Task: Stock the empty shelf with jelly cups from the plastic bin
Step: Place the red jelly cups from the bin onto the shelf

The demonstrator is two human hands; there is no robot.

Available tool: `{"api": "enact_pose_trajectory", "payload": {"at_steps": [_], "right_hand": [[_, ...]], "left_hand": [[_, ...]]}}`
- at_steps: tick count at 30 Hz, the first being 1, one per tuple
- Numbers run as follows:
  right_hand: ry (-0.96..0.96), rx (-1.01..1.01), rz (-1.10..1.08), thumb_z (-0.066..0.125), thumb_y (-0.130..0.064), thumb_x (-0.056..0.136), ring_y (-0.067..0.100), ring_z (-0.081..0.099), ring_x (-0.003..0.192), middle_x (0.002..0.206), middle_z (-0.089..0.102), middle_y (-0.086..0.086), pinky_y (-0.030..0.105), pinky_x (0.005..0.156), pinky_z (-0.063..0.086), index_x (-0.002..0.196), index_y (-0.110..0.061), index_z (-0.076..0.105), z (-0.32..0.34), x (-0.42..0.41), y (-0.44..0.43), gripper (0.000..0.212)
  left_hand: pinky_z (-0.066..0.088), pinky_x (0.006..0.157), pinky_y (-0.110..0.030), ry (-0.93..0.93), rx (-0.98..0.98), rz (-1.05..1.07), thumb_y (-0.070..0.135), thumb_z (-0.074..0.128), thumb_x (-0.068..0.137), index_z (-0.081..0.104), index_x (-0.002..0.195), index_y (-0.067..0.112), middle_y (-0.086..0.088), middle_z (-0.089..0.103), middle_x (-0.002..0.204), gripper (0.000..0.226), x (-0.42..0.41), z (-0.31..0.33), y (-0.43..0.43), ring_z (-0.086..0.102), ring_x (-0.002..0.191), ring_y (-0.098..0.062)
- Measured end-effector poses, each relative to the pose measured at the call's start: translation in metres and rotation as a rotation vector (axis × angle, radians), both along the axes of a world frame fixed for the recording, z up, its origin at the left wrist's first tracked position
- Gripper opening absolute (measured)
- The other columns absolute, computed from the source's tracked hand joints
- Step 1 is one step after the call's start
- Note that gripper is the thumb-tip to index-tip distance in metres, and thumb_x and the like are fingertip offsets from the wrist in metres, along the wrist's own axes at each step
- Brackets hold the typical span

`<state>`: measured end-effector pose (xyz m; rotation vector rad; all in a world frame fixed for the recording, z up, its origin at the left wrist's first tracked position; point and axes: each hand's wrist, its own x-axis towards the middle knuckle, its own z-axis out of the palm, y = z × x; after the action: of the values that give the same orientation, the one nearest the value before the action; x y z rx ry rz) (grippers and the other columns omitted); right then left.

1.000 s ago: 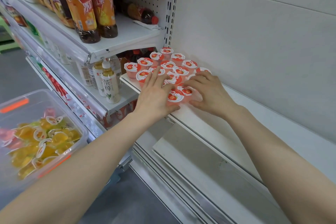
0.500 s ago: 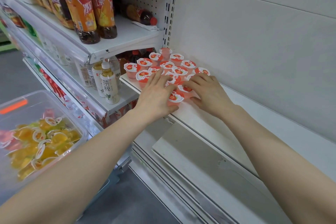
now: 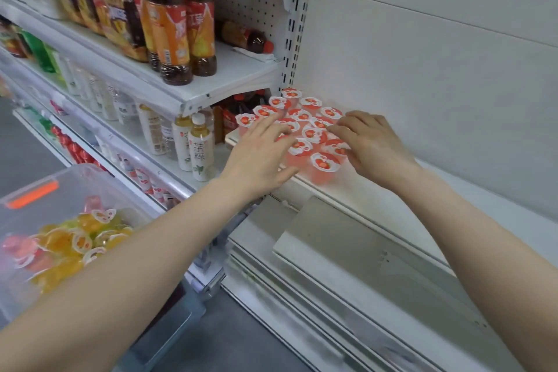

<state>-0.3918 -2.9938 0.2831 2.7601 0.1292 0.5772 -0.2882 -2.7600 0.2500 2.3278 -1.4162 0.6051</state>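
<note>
Jelly cups (image 3: 314, 132), small clear pots of pink jelly with red strawberry-printed lids, stand packed together at the left end of the white metal shelf (image 3: 380, 205). The left hand (image 3: 259, 157) lies flat over the cluster's near-left side, fingers straight and slightly apart. The right hand (image 3: 374, 145) sits at the cluster's right edge, fingers loosely bent, tips touching the cups without gripping one. Low on the left, the clear plastic bin (image 3: 63, 187) holds yellow and orange jelly cups (image 3: 60, 246). Brown tea bottles (image 3: 172, 30) stand on the neighbouring shelf above.
</note>
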Motion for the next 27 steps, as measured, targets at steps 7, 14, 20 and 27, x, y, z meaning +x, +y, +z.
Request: {"api": "enact_pose_trajectory", "payload": {"at_steps": [7,14,20,27], "right_hand": [[-0.095,0.012,0.055,0.067,-0.012,0.079,0.033,0.051,0.123,0.128,0.06,0.007,0.045,0.095,0.038,0.129,-0.014,0.059,0.003,0.035,0.103,0.05],[-0.049,0.119,0.239,0.052,-0.017,0.084,0.032,0.05,0.121,0.125,0.06,0.009,0.046,0.092,0.043,0.128,-0.011,0.059,-0.053,0.094,0.236,0.046],[0.15,0.228,0.45,0.051,-0.018,0.08,0.029,0.054,0.115,0.119,0.06,0.005,0.04,0.09,0.042,0.125,-0.013,0.061,-0.124,0.15,0.33,0.046],[0.523,0.225,0.49,0.069,-0.01,0.074,0.038,0.061,0.102,0.115,0.062,0.013,0.047,0.085,0.051,0.125,-0.007,0.059,-0.196,0.238,0.399,0.052]], "left_hand": [[0.039,0.108,-0.044,-0.012,-0.032,0.031,0.038,0.064,0.084,0.06,0.125,0.011,-0.009,0.06,0.123,0.049,0.044,-0.006,0.104,0.049,0.123,-0.029],[0.043,0.095,-0.037,0.135,-0.037,0.233,0.031,0.067,0.083,0.063,0.12,0.013,-0.007,0.062,0.118,0.042,0.076,-0.064,0.235,0.054,0.112,-0.028],[0.047,0.092,-0.041,0.355,0.038,0.513,0.03,0.073,0.079,0.066,0.117,0.011,-0.01,0.064,0.115,0.043,0.086,-0.132,0.341,0.057,0.11,-0.034],[0.048,0.096,-0.046,0.649,0.152,0.776,0.026,0.065,0.088,0.058,0.131,0.018,-0.008,0.056,0.13,0.045,0.1,-0.19,0.417,0.049,0.124,-0.032]]}}
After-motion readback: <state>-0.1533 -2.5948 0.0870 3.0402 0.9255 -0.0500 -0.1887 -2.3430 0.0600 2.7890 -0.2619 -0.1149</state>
